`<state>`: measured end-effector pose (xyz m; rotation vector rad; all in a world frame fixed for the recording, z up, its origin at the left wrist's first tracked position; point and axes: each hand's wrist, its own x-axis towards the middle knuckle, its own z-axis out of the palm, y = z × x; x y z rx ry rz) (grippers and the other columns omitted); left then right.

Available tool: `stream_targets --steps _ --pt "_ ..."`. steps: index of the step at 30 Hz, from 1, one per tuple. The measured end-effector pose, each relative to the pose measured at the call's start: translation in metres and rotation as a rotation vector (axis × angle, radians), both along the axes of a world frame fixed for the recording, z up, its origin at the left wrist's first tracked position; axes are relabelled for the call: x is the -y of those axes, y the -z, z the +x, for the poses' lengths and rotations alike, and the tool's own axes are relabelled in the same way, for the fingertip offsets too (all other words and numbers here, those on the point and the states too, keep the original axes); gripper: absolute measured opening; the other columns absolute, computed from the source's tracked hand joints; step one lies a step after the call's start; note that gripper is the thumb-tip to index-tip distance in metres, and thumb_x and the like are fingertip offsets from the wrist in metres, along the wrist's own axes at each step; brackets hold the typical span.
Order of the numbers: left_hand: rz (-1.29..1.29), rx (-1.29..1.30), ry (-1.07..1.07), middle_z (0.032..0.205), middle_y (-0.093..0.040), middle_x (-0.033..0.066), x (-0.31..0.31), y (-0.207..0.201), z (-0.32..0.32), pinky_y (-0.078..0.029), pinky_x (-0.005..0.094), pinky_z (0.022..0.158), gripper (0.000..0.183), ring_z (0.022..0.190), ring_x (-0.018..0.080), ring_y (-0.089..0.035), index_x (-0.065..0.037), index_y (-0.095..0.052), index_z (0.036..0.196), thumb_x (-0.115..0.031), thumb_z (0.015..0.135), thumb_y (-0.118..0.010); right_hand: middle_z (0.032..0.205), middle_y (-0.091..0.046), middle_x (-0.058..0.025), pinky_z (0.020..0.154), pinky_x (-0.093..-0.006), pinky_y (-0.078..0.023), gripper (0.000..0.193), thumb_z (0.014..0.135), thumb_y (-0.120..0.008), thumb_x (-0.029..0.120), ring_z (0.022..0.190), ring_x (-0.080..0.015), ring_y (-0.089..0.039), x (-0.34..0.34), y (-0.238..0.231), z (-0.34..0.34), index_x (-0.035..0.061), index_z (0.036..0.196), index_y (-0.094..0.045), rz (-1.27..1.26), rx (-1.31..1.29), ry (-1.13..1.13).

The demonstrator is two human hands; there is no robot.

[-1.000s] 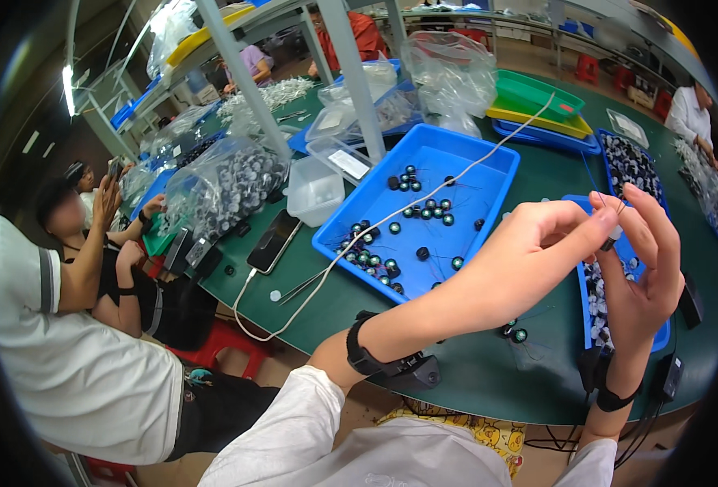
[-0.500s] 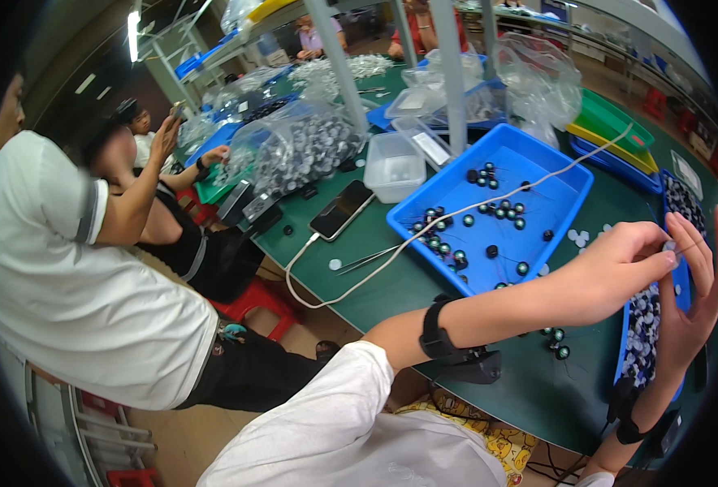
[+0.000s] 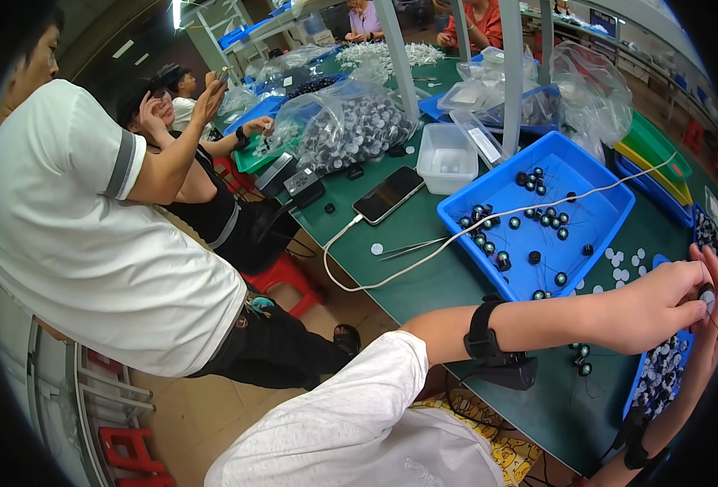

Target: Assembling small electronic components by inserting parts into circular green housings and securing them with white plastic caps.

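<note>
At the right edge, both hands come together around a small black round part with a whitish disc face point(image 3: 707, 295) and a thin wire. My left hand point(image 3: 658, 310) pinches it between thumb and fingers. My right hand point(image 3: 710, 334), partly hidden behind the left, closes on it from the far side. Beneath them a blue tray point(image 3: 637, 388) is heaped with similar black parts with whitish faces. Left of the hands, a larger blue bin point(image 3: 489, 195) holds several black parts with shiny greenish faces and fine wires. A few more such parts point(image 3: 584, 368) lie beside my left forearm.
A white cable point(image 3: 538, 204) crosses the large bin to a phone point(image 3: 387, 195). Tweezers point(image 3: 412, 249), white discs point(image 3: 619, 274), a clear plastic box point(image 3: 447, 158) and a stuffed clear bag point(image 3: 351, 130) lie on the green table point(image 3: 367, 284). Co-workers sit and stand at left.
The view has swung left, so the table sits further right. My hands have come closer together, and the black part with its whitish face now shows between the fingers.
</note>
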<state>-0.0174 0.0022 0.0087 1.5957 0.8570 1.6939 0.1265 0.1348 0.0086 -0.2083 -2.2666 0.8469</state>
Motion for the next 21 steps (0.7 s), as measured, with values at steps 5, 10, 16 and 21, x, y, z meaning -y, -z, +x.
stream_targets --steps 5,10,16,21 --pt "0.055 -0.068 -0.037 0.073 -0.055 0.0166 0.008 -0.008 -0.003 -0.041 0.0339 0.065 0.018 0.07 0.024 -0.053 0.007 -0.049 0.096 -0.006 0.084 -0.049 0.129 -0.045 -0.0191 0.103 -0.0375 -0.033 0.064 0.092 -0.032 0.051 0.12 -0.0263 -0.045 -0.004 0.002 0.005 -0.0001 0.131 -0.036 -0.083 0.012 -0.136" --pt "0.109 -0.068 -0.028 0.071 -0.055 0.0184 0.01 -0.009 -0.002 -0.04 0.0341 0.062 0.019 0.067 0.025 -0.052 0.007 -0.051 0.096 -0.005 0.081 -0.05 0.126 -0.045 -0.0252 0.102 -0.0402 -0.034 0.078 0.087 -0.034 0.06 0.12 -0.0302 -0.045 0.005 0.007 0.008 -0.0042 0.131 -0.034 -0.051 -0.036 0.055" --pt "0.132 -0.151 -0.114 0.068 -0.054 0.02 0.011 -0.01 -0.003 -0.038 0.035 0.058 0.016 0.064 0.0279 -0.053 0.007 -0.053 0.091 -0.003 0.08 -0.052 0.133 -0.038 -0.0224 0.105 -0.0383 -0.03 0.075 0.088 -0.037 0.056 0.125 -0.0284 -0.039 -0.012 0.02 0.013 -0.0033 0.133 -0.032 -0.318 -0.133 -0.098" --pt "0.035 -0.141 -0.08 0.073 -0.055 0.0219 0.019 -0.017 -0.005 -0.04 0.0381 0.063 0.015 0.072 0.0337 -0.054 0.007 -0.053 0.089 -0.002 0.078 -0.053 0.138 -0.035 -0.0152 0.105 -0.0355 -0.029 0.053 0.096 -0.035 0.037 0.126 -0.0243 -0.037 -0.013 0.026 0.019 0.0009 0.135 -0.032 -0.341 -0.18 -0.104"
